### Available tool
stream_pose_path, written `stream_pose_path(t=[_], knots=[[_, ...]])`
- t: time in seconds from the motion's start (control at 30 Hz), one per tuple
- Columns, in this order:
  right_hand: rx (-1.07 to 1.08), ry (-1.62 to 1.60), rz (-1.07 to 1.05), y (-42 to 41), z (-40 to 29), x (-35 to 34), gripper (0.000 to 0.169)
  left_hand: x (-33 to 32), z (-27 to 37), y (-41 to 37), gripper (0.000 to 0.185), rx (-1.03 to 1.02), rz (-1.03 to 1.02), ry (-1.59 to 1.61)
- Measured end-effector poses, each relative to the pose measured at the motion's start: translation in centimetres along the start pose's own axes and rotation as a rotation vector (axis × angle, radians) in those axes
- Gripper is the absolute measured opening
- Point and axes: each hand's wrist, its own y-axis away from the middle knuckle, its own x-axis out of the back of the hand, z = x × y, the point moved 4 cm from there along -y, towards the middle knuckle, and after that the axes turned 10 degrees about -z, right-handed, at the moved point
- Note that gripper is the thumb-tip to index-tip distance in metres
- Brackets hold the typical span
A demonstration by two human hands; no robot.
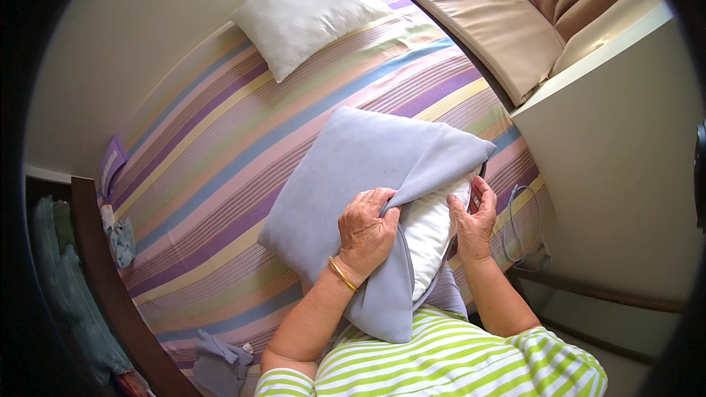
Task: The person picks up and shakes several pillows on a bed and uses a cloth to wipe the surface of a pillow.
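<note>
A grey-blue cushion cover (pixel 353 160) lies before me on a bed, with a white cushion insert (pixel 427 226) showing through its open side. My left hand (pixel 367 231) pinches the edge of the cover near the middle of the opening; a gold-coloured bangle circles that wrist. At the right of the opening, my right hand (pixel 474 218) has its thumb against the white insert and its fingers by the cover's far edge. Whether those fingers grip the fabric is hard to see. The cover's near corner rests close to my striped shirt (pixel 441 353).
A striped bedsheet (pixel 220 198) spreads under everything. Beyond the cushion lies a white pillow (pixel 309 16). Grey cloth (pixel 218 364) is crumpled at lower left. A pale cable (pixel 504 231) loops at right, by the wall. A beige padded mat (pixel 474 16) lies at upper right.
</note>
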Motion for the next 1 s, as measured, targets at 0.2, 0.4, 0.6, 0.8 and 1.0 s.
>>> stream_pose_path(t=[0.2, 0.4, 0.6, 0.8, 1.0], knots=[[-0.265, -0.488, -0.198, -0.9, -0.4, -1.1, 0.058, 0.0, 0.2, -0.2, 0.012, -0.071, 0.018, 0.090], [-0.281, -0.457, -0.196, -10.2, -1.6, -3.1, 0.059, -0.1, 0.2, -0.2, 0.014, -0.101, 0.052, 0.213], [-0.179, -0.518, -0.401, -18.8, -4.1, -6.8, 0.049, -0.3, 0.7, -1.5, 0.015, -0.171, 0.143, 0.183], [-0.103, -0.518, -0.681, -20.4, -8.2, -10.7, 0.035, 0.5, 0.5, -1.7, 0.019, -0.237, 0.167, 0.163], [-0.150, -0.740, -0.908, -14.3, -13.2, -10.9, 0.037, 13.8, -0.9, -3.0, 0.049, -0.310, 0.352, -0.288]])
